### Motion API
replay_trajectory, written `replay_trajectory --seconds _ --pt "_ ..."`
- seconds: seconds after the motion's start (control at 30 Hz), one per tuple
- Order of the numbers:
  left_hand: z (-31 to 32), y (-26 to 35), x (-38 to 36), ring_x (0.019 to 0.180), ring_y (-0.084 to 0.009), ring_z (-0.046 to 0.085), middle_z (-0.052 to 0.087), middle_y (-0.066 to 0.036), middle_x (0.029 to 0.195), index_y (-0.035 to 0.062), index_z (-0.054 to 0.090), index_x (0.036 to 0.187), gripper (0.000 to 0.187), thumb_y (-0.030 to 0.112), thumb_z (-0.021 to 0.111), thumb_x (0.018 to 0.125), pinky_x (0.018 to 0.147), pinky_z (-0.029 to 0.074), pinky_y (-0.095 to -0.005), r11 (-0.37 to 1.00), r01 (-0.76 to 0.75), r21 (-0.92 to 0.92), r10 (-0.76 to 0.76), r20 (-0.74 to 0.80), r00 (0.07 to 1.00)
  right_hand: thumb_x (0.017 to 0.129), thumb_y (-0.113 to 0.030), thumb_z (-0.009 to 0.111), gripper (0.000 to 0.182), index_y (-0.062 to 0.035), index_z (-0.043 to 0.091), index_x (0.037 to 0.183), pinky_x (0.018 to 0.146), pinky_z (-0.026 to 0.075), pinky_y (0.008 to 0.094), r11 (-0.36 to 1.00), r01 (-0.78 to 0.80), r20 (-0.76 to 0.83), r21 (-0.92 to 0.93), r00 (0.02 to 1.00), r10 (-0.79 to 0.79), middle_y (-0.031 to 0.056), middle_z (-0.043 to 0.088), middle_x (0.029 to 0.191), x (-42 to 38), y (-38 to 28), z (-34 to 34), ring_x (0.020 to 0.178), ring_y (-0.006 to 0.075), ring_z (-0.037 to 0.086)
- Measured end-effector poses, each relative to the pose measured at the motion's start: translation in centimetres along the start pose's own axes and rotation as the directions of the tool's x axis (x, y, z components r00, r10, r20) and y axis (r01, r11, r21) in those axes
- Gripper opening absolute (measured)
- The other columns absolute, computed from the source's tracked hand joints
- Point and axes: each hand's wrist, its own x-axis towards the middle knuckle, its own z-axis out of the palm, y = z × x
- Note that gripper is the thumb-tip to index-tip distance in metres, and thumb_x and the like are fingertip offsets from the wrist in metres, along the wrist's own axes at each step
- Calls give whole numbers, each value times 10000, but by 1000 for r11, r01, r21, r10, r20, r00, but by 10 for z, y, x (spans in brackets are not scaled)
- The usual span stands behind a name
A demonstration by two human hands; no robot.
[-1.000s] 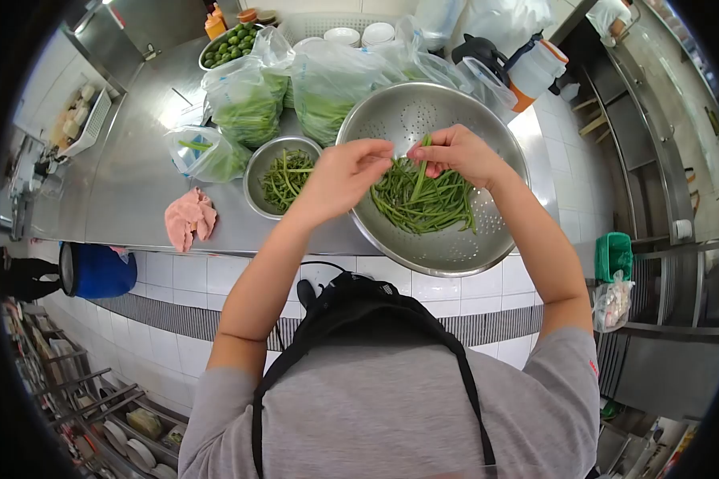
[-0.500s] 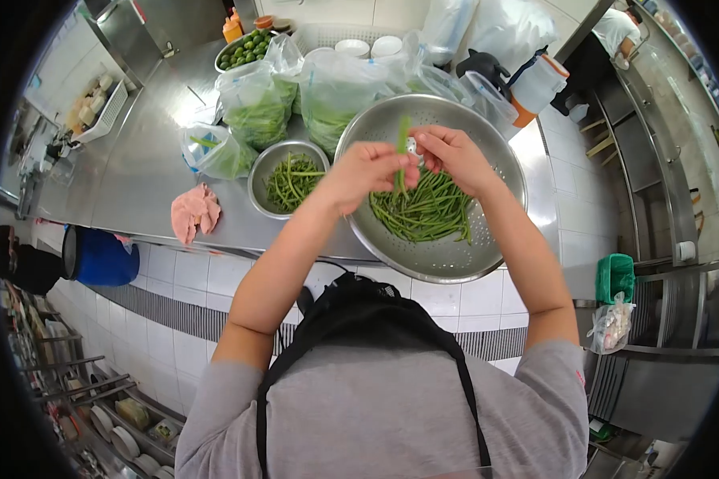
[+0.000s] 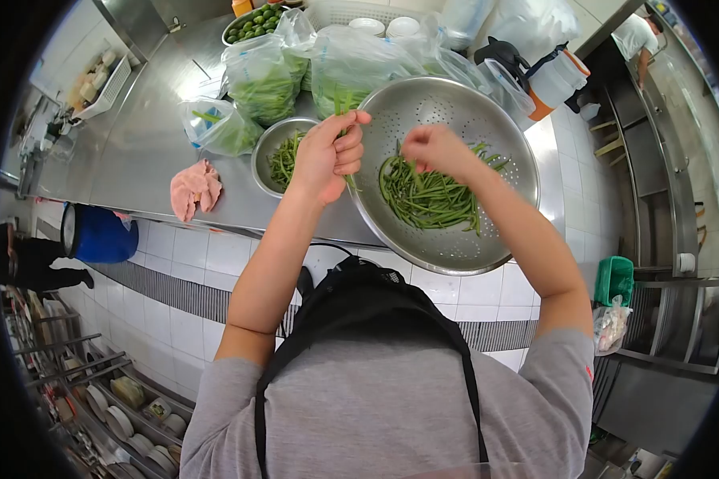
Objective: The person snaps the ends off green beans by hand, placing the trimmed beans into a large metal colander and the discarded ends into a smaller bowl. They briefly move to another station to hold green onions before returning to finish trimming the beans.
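- Nearest my camera: grey knit shirt crossed by black apron straps (image 3: 463,375), matte fabric, filling the lower view.
- Left hand (image 3: 326,156): I see it curled tight around a small bunch of green stems (image 3: 344,104), fingers wrapped, stem tips poking above the fist; it sits over the gap between the small bowl and the colander rim.
- Right hand (image 3: 435,150): fingers drawn together, held just above the heap in the colander; I cannot tell whether anything is pinched between them.
- Colander (image 3: 487,239): large, round, perforated steel, shiny, overhanging the counter's front edge. Holds a loose heap of long beans (image 3: 427,195), thin, green, lying mostly parallel.
- Small bowl (image 3: 262,156): round polished steel, left of the colander and touching its rim, holding shorter green pieces (image 3: 284,160).
- Pink cloth (image 3: 192,188): crumpled, soft, lying on the counter left of the bowl.
- Counter (image 3: 136,152): brushed stainless steel, flat, reflective.
- Plastic bags (image 3: 264,80): clear, crinkled, stuffed with green stalks, behind bowl and colander; a smaller one (image 3: 212,128) lies to the left.
- Limes (image 3: 254,20): round, green, in a bowl at the far edge.
- White dishes (image 3: 383,25): smooth, stacked in a white basket beyond the bags.
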Motion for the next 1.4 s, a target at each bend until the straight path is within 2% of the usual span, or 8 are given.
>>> replay_trajectory --seconds 0.17,0.37,0.6,0.67,0.8,0.97,1.1,1.4 --pt "22 2 -3 427 -26 246 320 54 567 24 531 898 213 223 457 882 372 185 -173 996 -40 77 50 -132 990 737 -129 615 148 2 552 710 420 416 223 934 -279 23 224 959 281 46 540 595 21 24 -2 477 116 522" --pt "-8 2 -3 449 -28 284 337 47 586 16 544 948 241 235 472 879 386 206 -174 996 -57 -75 61 50 997 703 -135 655 186 17 575 635 386 417 232 927 -374 175 -5 913 369 47 529 528 22 31 41 429 127 519" --pt "-2 0 -4 446 -16 276 341 60 586 -3 563 954 237 205 481 874 373 188 -164 975 -52 216 61 -34 998 706 -112 610 135 18 590 674 391 396 205 957 -291 141 -9 947 290 39 551 567 8 17 41 444 96 513" --pt "1 0 -3 447 -4 293 398 54 610 -1 590 927 226 195 496 865 368 187 -174 775 -53 630 68 0 998 708 -109 603 127 17 595 692 399 392 198 958 -286 162 36 947 277 38 557 577 -4 4 32 450 89 510" --pt "6 1 1 503 -15 367 494 25 685 5 604 921 242 217 503 863 417 275 -173 788 -33 614 92 -65 994 712 -114 606 129 14 599 709 438 398 200 997 -27 -71 70 997 32 28 561 585 -45 -39 16 466 74 500" --pt "24 -15 7 808 -94 534 578 -38 836 1 563 1020 296 244 491 869 696 457 -274 993 38 108 -41 25 999 689 -102 619 125 18 589 709 484 421 249 953 216 -279 -213 921 -271 70 558 544 -70 -48 21 475 103 513" --pt "30 -27 8 768 -143 565 573 -36 819 -9 546 1029 269 202 476 876 699 469 -285 972 17 236 -27 40 999 673 -90 622 114 10 593 720 491 426 263 937 300 -269 -177 901 -339 80 550 535 -73 -42 25 492 107 524" --pt "26 -27 4 641 -131 516 520 -12 716 -3 563 953 222 185 478 872 595 447 -274 955 108 278 -142 104 984 781 -122 607 146 15 631 828 486 411 197 765 136 -201 630 980 -8 30 571 644 -61 -45 -5 522 74 497"
